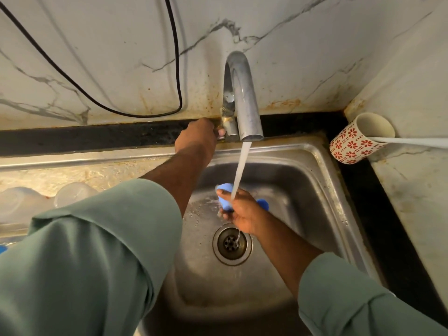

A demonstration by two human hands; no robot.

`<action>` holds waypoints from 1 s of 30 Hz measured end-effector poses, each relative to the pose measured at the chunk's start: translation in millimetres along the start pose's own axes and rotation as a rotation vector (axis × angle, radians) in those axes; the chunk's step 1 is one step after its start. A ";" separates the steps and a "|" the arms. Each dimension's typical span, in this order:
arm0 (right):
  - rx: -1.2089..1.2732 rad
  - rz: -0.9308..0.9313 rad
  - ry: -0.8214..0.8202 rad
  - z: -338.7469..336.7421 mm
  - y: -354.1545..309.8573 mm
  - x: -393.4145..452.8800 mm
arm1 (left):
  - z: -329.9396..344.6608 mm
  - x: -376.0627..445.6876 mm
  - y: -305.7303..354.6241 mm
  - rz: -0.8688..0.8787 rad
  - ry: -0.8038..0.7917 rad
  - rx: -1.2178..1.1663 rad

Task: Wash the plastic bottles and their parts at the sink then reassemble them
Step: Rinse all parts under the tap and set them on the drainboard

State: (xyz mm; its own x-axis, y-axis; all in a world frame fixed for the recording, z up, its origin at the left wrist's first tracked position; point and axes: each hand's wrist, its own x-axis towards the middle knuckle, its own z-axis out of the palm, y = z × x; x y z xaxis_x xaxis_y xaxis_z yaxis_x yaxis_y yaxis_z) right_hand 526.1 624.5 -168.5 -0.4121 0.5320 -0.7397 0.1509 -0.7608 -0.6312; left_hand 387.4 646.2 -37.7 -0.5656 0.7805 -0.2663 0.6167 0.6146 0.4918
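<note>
Water runs from the steel tap (243,98) into the steel sink (312,190). My left hand (197,138) reaches to the tap's base and grips its handle. My right hand (242,210) holds a blue plastic bottle part (224,195) under the stream, above the drain (231,243); another bit of blue (264,203) shows behind the hand. Clear plastic bottles (72,192) lie on the counter at the left, partly hidden by my green sleeve.
A white cup with red flowers (351,144) lies on its side at the right back corner, a white handle sticking out of it. A black cable (178,69) hangs down the marble wall. Marble counter runs along the right.
</note>
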 end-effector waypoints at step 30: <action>-0.652 -0.235 0.113 -2.7 14.5 13.0 | 8.7 4.9 -3.5 0.014 0.023 -0.015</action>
State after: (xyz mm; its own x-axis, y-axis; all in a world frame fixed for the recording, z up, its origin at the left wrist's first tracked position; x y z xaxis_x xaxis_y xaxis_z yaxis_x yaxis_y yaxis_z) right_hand 525.4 621.4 -187.9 -0.4092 0.7173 -0.5640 0.5919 -0.2618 -0.7623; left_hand 387.2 648.9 -47.9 -0.5693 0.7862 -0.2403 0.6163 0.6016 0.5082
